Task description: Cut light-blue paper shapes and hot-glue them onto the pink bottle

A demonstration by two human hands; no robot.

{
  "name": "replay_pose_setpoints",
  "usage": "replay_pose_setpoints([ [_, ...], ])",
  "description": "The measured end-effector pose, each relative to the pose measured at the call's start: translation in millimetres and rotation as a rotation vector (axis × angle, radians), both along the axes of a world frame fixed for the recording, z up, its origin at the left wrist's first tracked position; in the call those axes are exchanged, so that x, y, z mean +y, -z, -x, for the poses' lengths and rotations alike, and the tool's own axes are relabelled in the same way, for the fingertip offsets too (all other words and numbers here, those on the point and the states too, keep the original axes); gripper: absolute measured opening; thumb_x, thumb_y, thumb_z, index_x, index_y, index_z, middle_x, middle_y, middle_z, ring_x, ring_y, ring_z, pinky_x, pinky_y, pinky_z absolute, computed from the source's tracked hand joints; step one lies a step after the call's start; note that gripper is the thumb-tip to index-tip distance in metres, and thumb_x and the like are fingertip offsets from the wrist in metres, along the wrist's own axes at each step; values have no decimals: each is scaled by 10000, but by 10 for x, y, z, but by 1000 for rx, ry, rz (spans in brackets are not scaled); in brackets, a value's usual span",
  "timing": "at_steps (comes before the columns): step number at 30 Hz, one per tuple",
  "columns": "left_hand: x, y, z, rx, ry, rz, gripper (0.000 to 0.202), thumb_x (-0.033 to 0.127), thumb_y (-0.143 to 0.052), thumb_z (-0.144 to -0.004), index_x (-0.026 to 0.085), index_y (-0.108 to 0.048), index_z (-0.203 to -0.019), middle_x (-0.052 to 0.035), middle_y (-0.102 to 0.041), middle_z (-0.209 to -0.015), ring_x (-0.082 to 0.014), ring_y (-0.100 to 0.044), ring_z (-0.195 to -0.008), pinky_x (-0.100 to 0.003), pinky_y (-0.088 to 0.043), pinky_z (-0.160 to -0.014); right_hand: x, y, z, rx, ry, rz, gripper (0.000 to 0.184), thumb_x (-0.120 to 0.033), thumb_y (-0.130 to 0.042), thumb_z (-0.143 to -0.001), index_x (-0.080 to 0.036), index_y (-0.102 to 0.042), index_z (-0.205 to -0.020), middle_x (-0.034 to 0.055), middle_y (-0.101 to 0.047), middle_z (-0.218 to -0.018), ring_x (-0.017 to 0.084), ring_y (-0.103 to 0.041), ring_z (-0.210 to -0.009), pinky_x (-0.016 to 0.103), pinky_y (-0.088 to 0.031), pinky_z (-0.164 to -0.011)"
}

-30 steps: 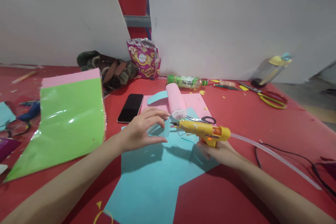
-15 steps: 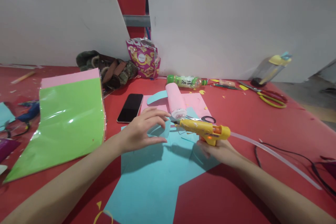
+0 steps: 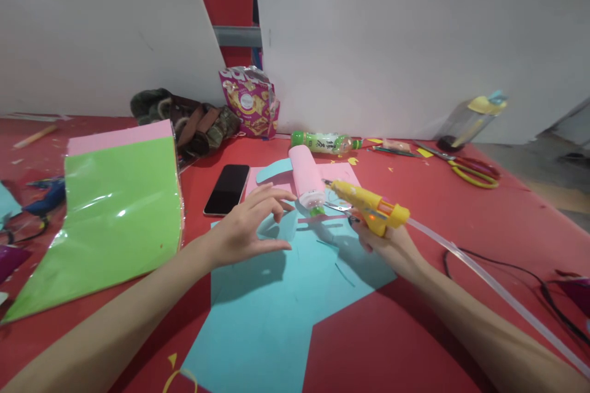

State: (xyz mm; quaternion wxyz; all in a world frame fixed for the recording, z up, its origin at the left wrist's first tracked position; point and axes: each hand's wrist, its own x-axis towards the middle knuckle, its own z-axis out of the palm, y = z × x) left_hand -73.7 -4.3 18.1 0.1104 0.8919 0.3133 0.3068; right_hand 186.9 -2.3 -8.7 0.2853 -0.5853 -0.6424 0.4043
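My right hand (image 3: 389, 247) grips a yellow glue gun (image 3: 369, 204) with a clear glue stick (image 3: 483, 279) trailing from its back; its nozzle is lifted and points toward a bottle wrapped in pink paper (image 3: 306, 177). My left hand (image 3: 246, 227) hovers with fingers spread over a small blue paper cut-out (image 3: 281, 228), fingertips just above it. Both lie over a large blue paper sheet (image 3: 276, 301) on the red table (image 3: 415, 331).
A black phone (image 3: 227, 189) lies left of the pink bottle. Green and pink sheets in plastic (image 3: 106, 215) sit at the left. A snack bag (image 3: 249, 101), a green bottle (image 3: 325, 142), scissors (image 3: 470, 169), a tipped water bottle (image 3: 472, 120) and black cables (image 3: 507, 270) are around.
My right hand lifted the glue gun up and to the right, away from the blue cut-out. My left hand's fingers rose slightly off the cut-out.
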Motion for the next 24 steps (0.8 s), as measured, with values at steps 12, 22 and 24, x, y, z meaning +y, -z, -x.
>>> replay_pose_setpoints([
  [12,7,21,-1,10,4,3,312,270,-657,-684,196,-363,-757,-104,-580,-1010,-209,-475,-1072,-477,-315,-962,294,111,-322,-771,168,-286,340,-383,-521,-741,-164,-459,-993,103,-651,-817,252,-605,-659,252,-329,-476],
  [22,4,30,-14,4,14,2,276,264,-640,-702,190,-382,-768,-114,-572,-1019,-215,-472,-1077,-448,-347,-934,419,252,-493,-965,-66,-501,234,-359,-591,-719,-171,-511,-834,74,-644,-728,228,-586,-639,256,-343,-506],
  [24,3,35,-18,-1,24,1,282,262,-644,-699,190,-379,-766,-111,-576,-1006,-214,-477,-1073,-436,-352,-930,423,235,-500,-966,-98,-523,227,-353,-605,-714,-165,-526,-813,88,-638,-764,241,-579,-714,279,-367,-572],
])
